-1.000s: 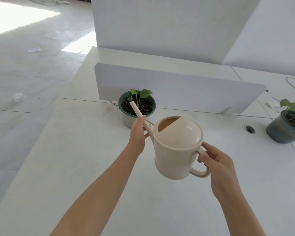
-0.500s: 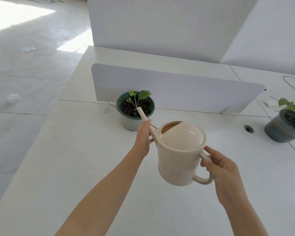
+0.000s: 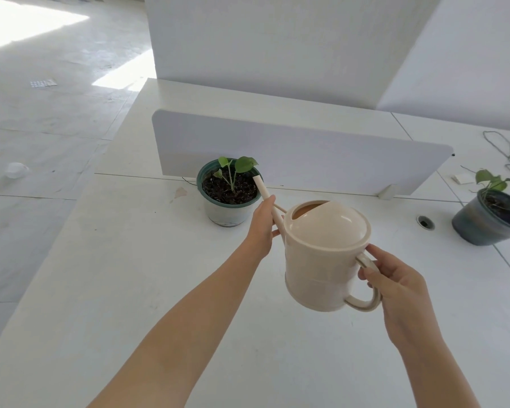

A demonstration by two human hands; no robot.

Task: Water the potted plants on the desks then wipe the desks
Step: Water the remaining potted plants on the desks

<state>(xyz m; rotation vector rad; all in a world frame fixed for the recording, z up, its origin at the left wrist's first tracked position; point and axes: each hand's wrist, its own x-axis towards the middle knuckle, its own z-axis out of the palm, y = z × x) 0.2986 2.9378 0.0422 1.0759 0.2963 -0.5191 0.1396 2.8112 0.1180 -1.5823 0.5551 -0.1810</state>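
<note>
- White desks fill the head view, with a pale floor at the left and a low divider panel (image 3: 292,154) across the far side of the near desk (image 3: 130,290).
- A potted plant (image 3: 229,198) in a green-rimmed pot stands just in front of the panel, far and to the left of both hands.
- The beige watering can (image 3: 324,254) is held in the air above the desk, nearer than the pot. Its spout (image 3: 262,188) runs up and far-left, and the tip seems to lie over the right rim of the pot. No water is visible at the tip.
- The left hand (image 3: 262,228) is the nearer one to the pot. Its fingers are curled around the spout, near its base.
- The right hand (image 3: 395,284) is closed around the handle (image 3: 365,301) at the right side of the can.
- I judge that pouring needs a tilt toward far-left.
- A second potted plant (image 3: 486,219) in a dark pot waits at the far right, well apart.
</note>
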